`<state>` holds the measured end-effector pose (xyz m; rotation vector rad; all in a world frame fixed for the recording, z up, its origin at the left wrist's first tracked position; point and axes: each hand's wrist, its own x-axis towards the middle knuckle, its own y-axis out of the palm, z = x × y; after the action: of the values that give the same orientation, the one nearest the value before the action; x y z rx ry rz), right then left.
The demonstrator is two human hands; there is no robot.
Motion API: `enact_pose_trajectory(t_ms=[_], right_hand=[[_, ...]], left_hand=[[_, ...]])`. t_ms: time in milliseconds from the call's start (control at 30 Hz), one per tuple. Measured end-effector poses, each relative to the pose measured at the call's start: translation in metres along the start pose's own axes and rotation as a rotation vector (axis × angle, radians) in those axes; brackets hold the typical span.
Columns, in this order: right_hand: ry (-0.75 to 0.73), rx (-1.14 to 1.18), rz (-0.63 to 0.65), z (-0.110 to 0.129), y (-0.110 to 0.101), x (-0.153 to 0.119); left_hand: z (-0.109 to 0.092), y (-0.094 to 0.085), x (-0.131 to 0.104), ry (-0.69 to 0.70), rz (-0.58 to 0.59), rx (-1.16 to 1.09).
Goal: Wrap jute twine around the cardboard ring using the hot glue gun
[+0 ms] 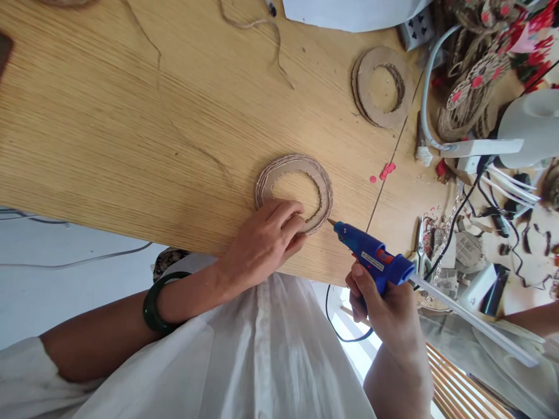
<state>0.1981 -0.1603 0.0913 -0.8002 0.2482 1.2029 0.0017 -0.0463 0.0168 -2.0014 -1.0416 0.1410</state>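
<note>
White paper sheet (pixel 353 14) at top, white power strip with black sockets (pixel 418 29) beside it; small round red dots (pixel 389 167) lower; silver-bladed scissors (pixel 420 247) at right.

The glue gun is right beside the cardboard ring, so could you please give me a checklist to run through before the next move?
1. Cardboard ring steadied: ok, the left hand grips its near side.
2. Glue gun secure: ok, the right hand holds it by the handle.
3. Nozzle lined up: ok, it points at the ring's outer edge; whether it touches, cannot tell.
4. Left fingers away from the nozzle: ok, a gap shows between them.
5. Glue stick loaded: ok, a long length sticks out of the back.
6. Glue gun hot: cannot tell.
</note>
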Motion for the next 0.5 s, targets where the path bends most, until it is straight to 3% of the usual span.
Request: enact_pose_trajectory(t_ms=[233, 500], right_hand=[[-0.026, 0.003, 0.06, -0.0073, -0.0029, 0.0039], [-0.012, -0.024, 0.029, -0.0015, 0.0013, 0.0031]], left_hand=[[0.001, 0.0004, 0.0028, -0.018, -0.026, -0.033], [0.0044, 0.0019, -0.0007, -0.004, -0.021, -0.07]])
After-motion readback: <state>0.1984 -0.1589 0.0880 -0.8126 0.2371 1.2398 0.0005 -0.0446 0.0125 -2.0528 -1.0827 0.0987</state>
